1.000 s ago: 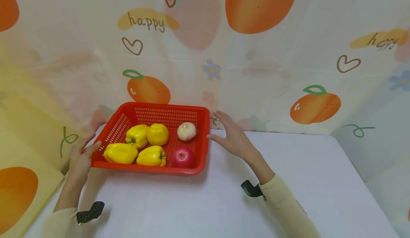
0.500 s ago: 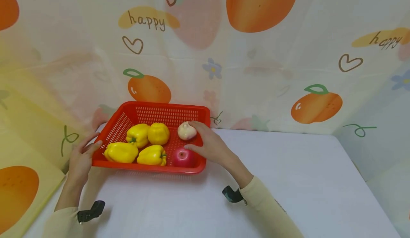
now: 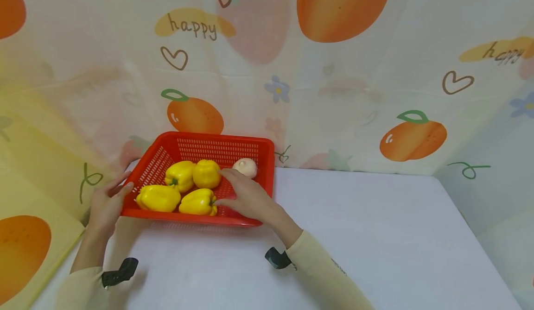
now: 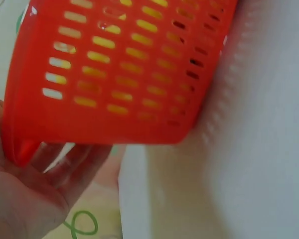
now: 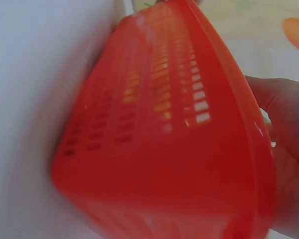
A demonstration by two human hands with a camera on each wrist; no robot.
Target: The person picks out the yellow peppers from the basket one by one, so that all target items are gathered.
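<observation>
A red plastic basket [image 3: 208, 146] with slotted walls sits at the back left of the table. My left hand [image 3: 104, 207] grips its left rim, the thumb over the rim and the fingers outside, as the left wrist view also shows. Inside lie yellow bell peppers [image 3: 158, 199], grouped to the left, and a garlic bulb [image 3: 246, 166] at the back right. My right hand [image 3: 249, 196] reaches over the basket's right side with fingers spread. Its fingertips are close to the two right-hand peppers; contact cannot be made out. A pinkish-red round fruit is mostly hidden beneath this hand.
The white table [image 3: 354, 236] extends to the right and front of the basket. A fruit-printed cloth [image 3: 333, 97] hangs right behind it. Each wrist wears a black camera mount [image 3: 277, 258].
My right hand has moved left from outside the basket, over its right rim and the garlic, towards the peppers, covering the pinkish-red fruit. The left hand and basket have stayed put.
</observation>
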